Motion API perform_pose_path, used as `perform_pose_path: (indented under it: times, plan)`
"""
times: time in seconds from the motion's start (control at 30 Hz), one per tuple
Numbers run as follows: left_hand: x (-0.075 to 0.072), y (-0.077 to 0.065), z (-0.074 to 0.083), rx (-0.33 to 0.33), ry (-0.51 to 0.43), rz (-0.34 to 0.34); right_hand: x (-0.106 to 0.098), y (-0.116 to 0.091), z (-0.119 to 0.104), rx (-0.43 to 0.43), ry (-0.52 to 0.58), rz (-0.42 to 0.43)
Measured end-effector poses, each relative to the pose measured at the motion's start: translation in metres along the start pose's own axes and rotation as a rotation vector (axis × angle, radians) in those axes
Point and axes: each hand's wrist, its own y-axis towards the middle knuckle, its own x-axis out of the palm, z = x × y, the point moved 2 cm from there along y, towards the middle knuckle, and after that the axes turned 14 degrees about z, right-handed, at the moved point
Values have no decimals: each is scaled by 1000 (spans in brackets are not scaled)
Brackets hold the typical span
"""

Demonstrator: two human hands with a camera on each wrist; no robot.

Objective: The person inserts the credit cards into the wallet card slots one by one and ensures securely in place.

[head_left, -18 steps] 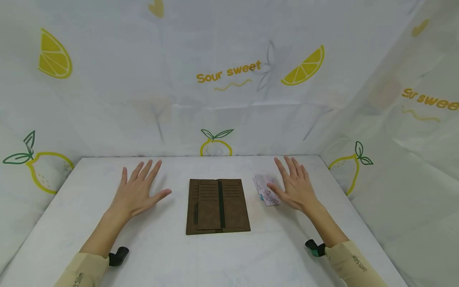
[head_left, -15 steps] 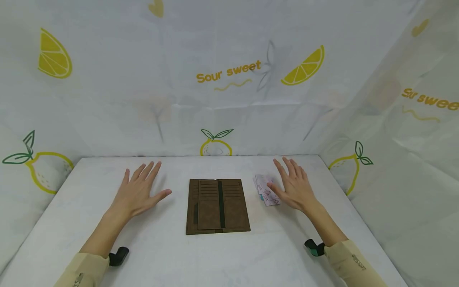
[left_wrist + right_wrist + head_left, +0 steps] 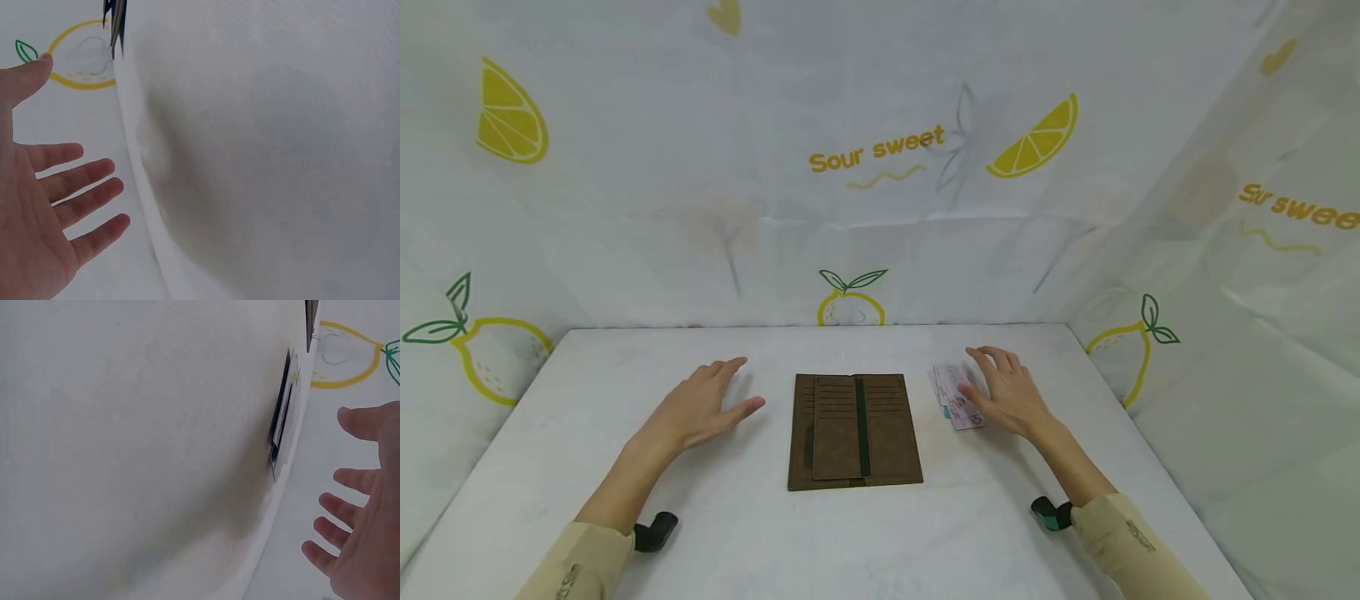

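Note:
A brown wallet (image 3: 891,446) lies unfolded in the middle of the white table, its card slots and a dark centre strip facing up. Right of it is a small stack of pale purple cards (image 3: 953,392), slightly fanned. My right hand (image 3: 1011,400) hovers beside the cards, its thumb overlapping them in the head view and its fingers loosely bent. In the right wrist view the cards (image 3: 284,409) show edge-on, apart from the hand. To the wallet's left, my left hand (image 3: 696,408) is held over the table with thumb and fingers spread, holding nothing.
The white table (image 3: 850,550) ends at a back edge against a white cloth (image 3: 880,242) printed with lemons. Cloth also hangs along the right and left sides. A black wrist strap piece (image 3: 656,532) sits at each cuff.
Both hands have tipped down, and their fingers have bent from straight and spread to more curved. The left hand has shifted slightly rightward. Wallet and cards stay in place.

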Motion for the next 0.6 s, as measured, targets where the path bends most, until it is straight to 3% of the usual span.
perform_pose_path:
  times: [0.4,0.6]
  plan:
    - [12,7,15,37,-165,-55,13,4,-1,26,57,-66]
    - [16,12,23,12,-266,-116,17,6,3,35,67,-86]
